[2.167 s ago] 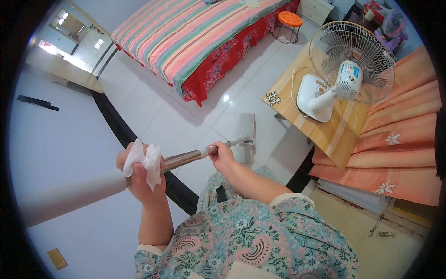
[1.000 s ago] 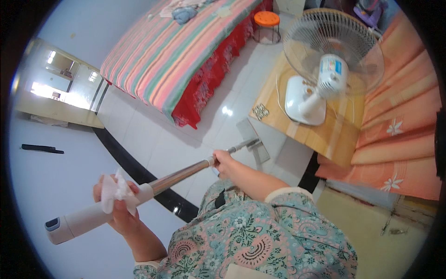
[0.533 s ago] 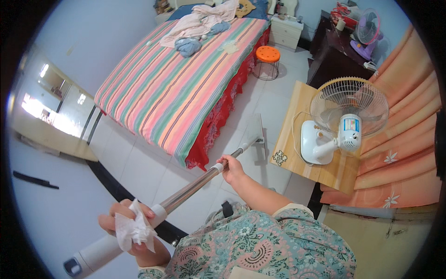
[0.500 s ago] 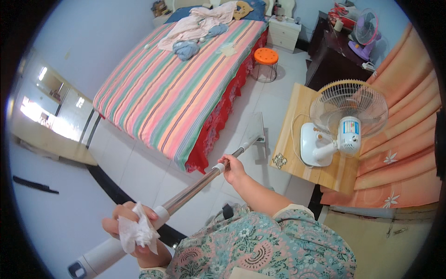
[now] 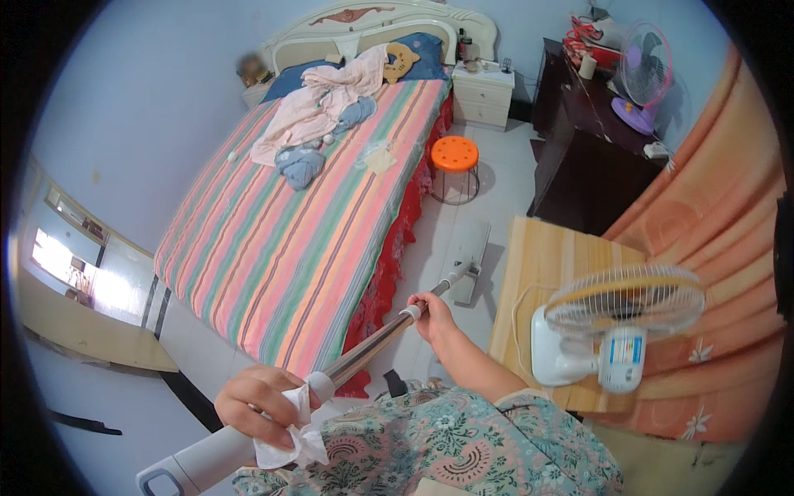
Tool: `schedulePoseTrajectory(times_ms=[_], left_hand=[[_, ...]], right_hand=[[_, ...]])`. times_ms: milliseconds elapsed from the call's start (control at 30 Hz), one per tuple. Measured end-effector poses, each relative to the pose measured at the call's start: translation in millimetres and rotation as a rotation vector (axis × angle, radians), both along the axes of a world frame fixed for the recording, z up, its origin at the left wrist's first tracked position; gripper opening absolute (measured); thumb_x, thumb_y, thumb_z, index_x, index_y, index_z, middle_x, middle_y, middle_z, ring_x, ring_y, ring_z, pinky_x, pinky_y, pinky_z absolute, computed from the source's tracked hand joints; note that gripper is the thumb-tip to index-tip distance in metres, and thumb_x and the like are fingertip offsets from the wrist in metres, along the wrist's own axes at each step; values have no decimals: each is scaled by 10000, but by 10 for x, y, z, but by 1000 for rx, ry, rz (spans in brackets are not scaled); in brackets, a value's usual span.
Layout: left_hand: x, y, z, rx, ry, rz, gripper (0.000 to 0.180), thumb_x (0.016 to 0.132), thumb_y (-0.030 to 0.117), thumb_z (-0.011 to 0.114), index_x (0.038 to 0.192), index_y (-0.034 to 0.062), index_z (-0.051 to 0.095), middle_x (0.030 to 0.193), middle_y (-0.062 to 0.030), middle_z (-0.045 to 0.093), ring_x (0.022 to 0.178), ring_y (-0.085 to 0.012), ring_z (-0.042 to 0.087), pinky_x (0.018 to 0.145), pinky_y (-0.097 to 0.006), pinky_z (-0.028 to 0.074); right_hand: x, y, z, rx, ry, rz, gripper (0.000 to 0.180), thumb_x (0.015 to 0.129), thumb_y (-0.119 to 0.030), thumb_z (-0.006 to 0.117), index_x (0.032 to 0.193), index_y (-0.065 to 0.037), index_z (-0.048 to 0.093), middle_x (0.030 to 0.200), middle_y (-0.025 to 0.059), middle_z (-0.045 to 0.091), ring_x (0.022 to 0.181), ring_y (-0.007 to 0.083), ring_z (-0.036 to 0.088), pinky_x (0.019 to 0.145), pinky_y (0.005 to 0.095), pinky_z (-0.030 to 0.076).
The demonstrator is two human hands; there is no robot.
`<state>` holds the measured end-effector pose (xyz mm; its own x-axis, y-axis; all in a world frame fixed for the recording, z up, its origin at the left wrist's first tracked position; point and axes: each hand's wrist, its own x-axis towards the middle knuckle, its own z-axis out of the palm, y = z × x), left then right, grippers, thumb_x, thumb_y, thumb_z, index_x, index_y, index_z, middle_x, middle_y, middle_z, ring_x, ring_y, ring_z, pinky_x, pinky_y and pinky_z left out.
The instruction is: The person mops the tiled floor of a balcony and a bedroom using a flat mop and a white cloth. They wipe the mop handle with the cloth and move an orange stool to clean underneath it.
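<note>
My left hand (image 5: pixel 263 403), at the lower left, is closed around the thick grey-white upper handle of a long flat mop (image 5: pixel 368 351). A crumpled white tissue (image 5: pixel 306 446) is tucked in the same hand and hangs beside the handle. Farther along the metal pole, my right hand (image 5: pixel 432 317) is wrapped round it near a white collar. The pole slants away to the far right, where the flat, pale mop head (image 5: pixel 471 281) lies on the floor between the bed and a small wooden table.
A striped bed (image 5: pixel 281 248) with a red skirt stands left of the pole. Beyond the mop head is an orange stool (image 5: pixel 455 154). On the right, a white fan (image 5: pixel 622 331) stands on the wooden table (image 5: pixel 533 256), near a dark cabinet (image 5: pixel 591 157) and orange curtains (image 5: pixel 711 248).
The mop head has moved farther forward along the floor, toward the stool. My left hand has turned more knuckles-up, and the view has tilted up toward the headboard.
</note>
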<state>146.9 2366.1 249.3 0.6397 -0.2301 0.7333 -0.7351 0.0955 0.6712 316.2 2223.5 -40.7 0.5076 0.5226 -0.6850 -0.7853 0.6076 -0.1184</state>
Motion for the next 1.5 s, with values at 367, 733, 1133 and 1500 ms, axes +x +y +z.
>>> schedulePoseTrajectory(times_ms=[367,733,1133,1500], left_hand=[[2531,483,-414,-56,186,164,212,641,78,706,778,62,545,835,-97,489,699,-212,511,625,-337,458],[4717,1468,-702,16,147,-148,161,677,130,706,760,79,579,781,-96,596,669,-220,557,568,-298,409],[7101,1268,-965,178,195,-151,205,637,62,730,799,60,605,808,-95,596,696,-236,572,612,-323,419],[9529,622,-1245,212,472,25,221,647,63,704,829,45,578,861,-104,546,845,-258,533,890,-453,406]], right_hand=[[1996,368,-499,-75,-57,-194,82,786,-28,493,710,-2,481,679,85,531,627,163,542,577,246,470],[3866,780,-707,-209,-124,-291,38,771,-13,499,745,0,474,717,77,515,632,168,532,626,259,490],[6471,565,-908,-134,-140,-372,52,789,10,453,768,10,406,722,92,466,639,190,485,637,278,464],[9171,347,-1442,-131,-85,-423,260,809,-56,533,952,87,369,954,196,462,821,263,561,735,310,544]])
